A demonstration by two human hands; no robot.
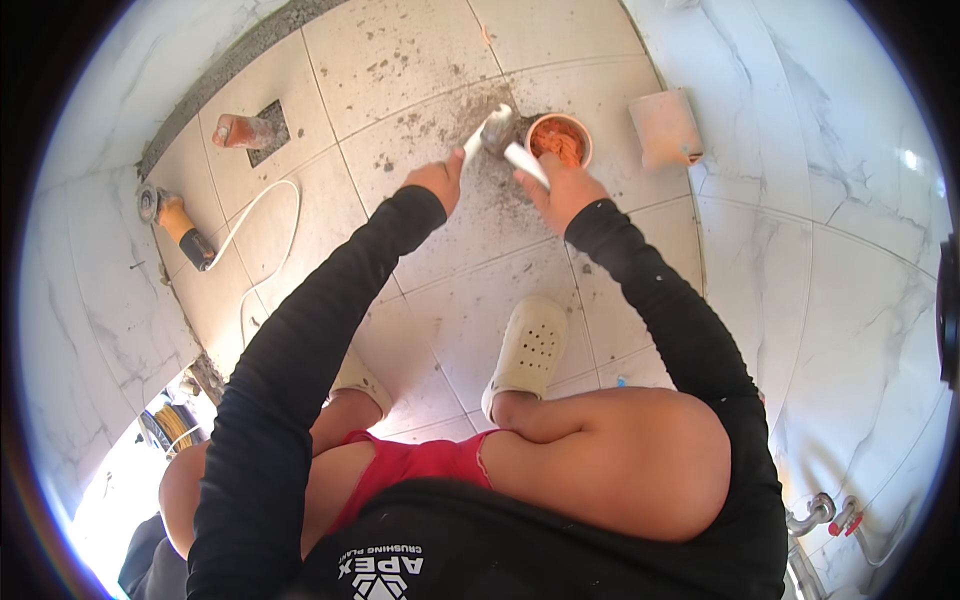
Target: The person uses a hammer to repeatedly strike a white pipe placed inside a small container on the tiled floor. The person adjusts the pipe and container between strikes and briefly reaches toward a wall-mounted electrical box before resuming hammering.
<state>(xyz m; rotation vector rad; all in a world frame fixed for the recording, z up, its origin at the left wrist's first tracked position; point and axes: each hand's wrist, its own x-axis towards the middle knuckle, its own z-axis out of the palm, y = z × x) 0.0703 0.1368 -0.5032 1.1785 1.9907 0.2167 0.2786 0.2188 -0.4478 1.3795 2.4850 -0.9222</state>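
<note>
My left hand (437, 182) is closed round a slim white tool (474, 147), whose far end leans up over a patch of grey debris on the tiled floor. My right hand (562, 192) grips the white handle (527, 166) of another tool, angled toward the first. Its greyish head (496, 136) meets or overlaps the left tool's far end; the exact kind of either tool cannot be made out. Just beyond my right hand stands a small round tub (558, 140) with orange, crumpled-looking contents.
An angle grinder (177, 225) lies at the left with its white cord (265, 190) looping across the floor. Near it, a reddish cylinder (243, 131) lies beside a square floor opening (272, 140). A dusty box-like block (665, 128) sits right, by the marbled wall. Pipe fittings (815, 512) protrude lower right.
</note>
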